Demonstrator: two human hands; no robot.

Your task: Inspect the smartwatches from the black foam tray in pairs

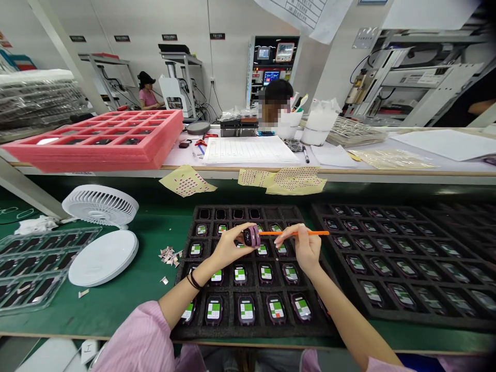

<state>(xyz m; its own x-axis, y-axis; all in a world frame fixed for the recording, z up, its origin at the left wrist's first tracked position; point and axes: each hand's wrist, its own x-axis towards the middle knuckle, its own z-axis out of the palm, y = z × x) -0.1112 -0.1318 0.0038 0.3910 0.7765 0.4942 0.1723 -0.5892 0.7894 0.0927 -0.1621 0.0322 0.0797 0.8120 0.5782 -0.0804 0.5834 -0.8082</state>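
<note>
My left hand (228, 247) grips a purple smartwatch body (254, 236) by its edges, tilted up above the foam tray. In my right hand (307, 250) is a thin orange stick (321, 233), pinched between the fingers and lying level. Its left tip meets the side of the watch, or comes very close; I cannot tell which. Below both hands, a black foam tray (228, 331) holds rows of similar watch bodies, most with green-and-white screens or labels. A few in the back row look dark.
A second black foam tray (403, 316) of watches lies right. On the left are a white fan (103, 204), clear plastic trays (39, 266) and small scraps (169, 256). The shelf ahead bears pink foam trays (147, 155) and a paper form (248, 151). Two people are beyond.
</note>
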